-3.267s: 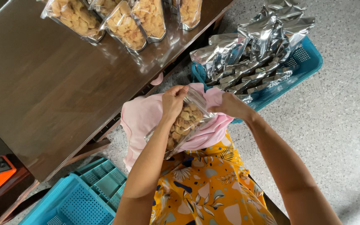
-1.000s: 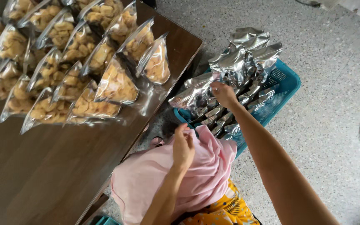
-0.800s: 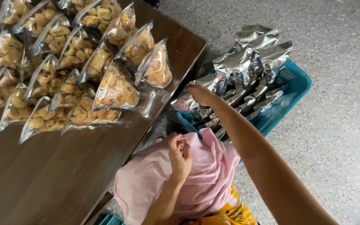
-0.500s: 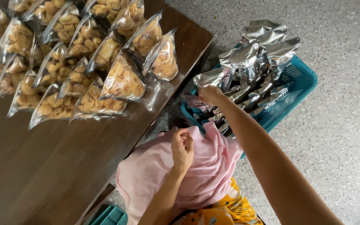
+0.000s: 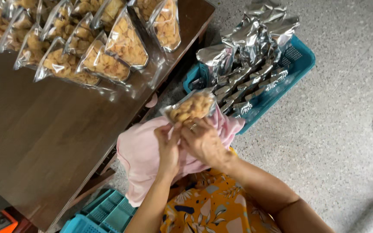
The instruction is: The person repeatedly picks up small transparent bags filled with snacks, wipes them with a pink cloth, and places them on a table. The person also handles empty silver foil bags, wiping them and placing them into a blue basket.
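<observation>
The left hand (image 5: 168, 146) and the right hand (image 5: 201, 140) are side by side, just above a pink cloth (image 5: 141, 157) on the person's lap. Both hands pinch the bottom edge of a clear bag of snacks (image 5: 191, 107). The fingers are closed on it. The bag sticks up from the fingertips and tilts a little to the right. There is a ring on one finger of the right hand.

Just past the bag is a blue basket (image 5: 302, 60) on the floor. It is full of shiny silver bags (image 5: 249, 41), some standing and some lying down.

To the left of the hands is a brown table (image 5: 44, 138). At its far end, more bags of snacks (image 5: 109, 47) lie in rows, leaning on each other.
</observation>
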